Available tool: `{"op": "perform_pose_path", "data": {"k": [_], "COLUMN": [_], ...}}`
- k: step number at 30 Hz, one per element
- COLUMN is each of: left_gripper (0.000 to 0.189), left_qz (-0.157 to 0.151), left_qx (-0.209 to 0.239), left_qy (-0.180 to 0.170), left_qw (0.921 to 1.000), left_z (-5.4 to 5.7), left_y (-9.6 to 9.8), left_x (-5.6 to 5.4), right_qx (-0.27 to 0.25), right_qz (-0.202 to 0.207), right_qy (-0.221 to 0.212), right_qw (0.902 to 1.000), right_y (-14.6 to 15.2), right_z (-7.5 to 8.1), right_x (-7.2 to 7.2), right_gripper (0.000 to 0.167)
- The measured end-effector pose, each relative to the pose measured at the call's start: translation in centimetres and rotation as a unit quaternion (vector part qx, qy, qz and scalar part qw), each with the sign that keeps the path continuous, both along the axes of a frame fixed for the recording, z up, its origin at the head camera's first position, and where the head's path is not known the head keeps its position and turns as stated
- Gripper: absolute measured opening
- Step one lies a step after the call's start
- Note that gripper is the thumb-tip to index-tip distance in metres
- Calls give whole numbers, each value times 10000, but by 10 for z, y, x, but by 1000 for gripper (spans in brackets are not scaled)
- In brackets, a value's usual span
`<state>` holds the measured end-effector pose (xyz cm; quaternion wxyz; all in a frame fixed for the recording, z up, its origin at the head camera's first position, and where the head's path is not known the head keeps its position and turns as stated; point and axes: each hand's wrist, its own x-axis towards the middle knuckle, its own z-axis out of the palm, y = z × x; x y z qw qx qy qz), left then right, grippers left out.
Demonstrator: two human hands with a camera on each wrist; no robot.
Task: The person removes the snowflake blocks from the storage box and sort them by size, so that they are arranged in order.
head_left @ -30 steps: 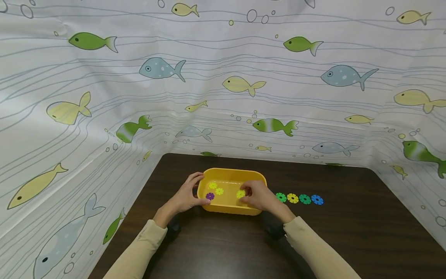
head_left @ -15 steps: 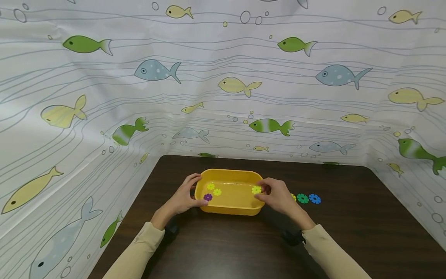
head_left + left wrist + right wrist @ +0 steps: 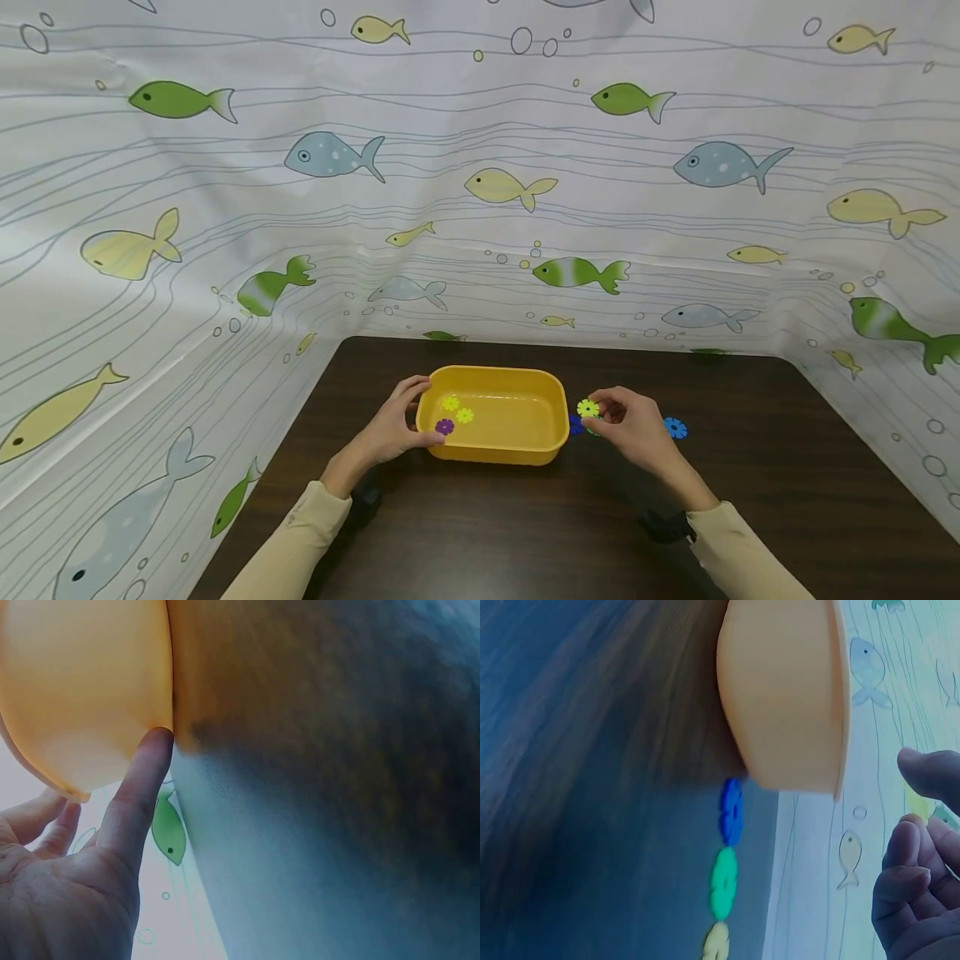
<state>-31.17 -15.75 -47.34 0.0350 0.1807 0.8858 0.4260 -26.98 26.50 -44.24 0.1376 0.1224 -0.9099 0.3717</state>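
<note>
My left hand (image 3: 390,427) holds the left end of a yellow plastic tub (image 3: 495,457), thumb on the near side and fingers at the far corner. In the left wrist view the thumb lies along the tub's wall (image 3: 82,682). Two yellow flower-shaped discs (image 3: 465,415) and one purple flower-shaped disc (image 3: 445,427) lie inside at the left. Right of the tub, my right hand (image 3: 636,425) pinches a yellow flower-shaped disc (image 3: 588,408) between thumb and fingers, raised above the table. The right wrist view shows this disc (image 3: 916,801) edge-on.
A row of flower-shaped discs runs right from the tub: dark blue (image 3: 732,814), green (image 3: 723,885), yellow (image 3: 717,943), and a light blue disc (image 3: 675,427) at the end. My right hand hides part of the row. Fish-patterned sheeting (image 3: 495,108) surrounds the dark table (image 3: 480,533).
My right hand has lifted the yellow disc out of the tub and carried it right, over the row. My left hand keeps its hold on the tub. The head view has shifted slightly.
</note>
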Motion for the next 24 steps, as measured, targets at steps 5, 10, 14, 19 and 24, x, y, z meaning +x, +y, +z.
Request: {"op": "perform_pose_path", "data": {"k": [5, 10, 14, 19, 24], "left_gripper": [96, 95, 97, 96, 96], "left_qz": [-37, -18, 28, -40, -14], "left_qx": [11, -13, -47, -11, -3], "left_qy": [26, 82, 58, 55, 46], "left_qw": [10000, 10000, 10000, 10000, 10000], "left_z": [0, 0, 0, 1, 0], "left_y": [2, 2, 1, 1, 1], "left_x": [-3, -3, -1, -1, 1], "right_qx": [-25, 33, 132, 88, 36], "right_qz": [-196, -386, -545, -822, -1104], "right_qy": [6, 43, -12, -175, -448], "right_qw": [9998, 9992, 9984, 9964, 9929], "right_y": [19, 34, 48, 68, 87], "right_z": [-4, -8, -13, -20, -23], "right_x": [4, 5, 6, 6, 6], "right_gripper": [29, 29, 29, 31, 35]}}
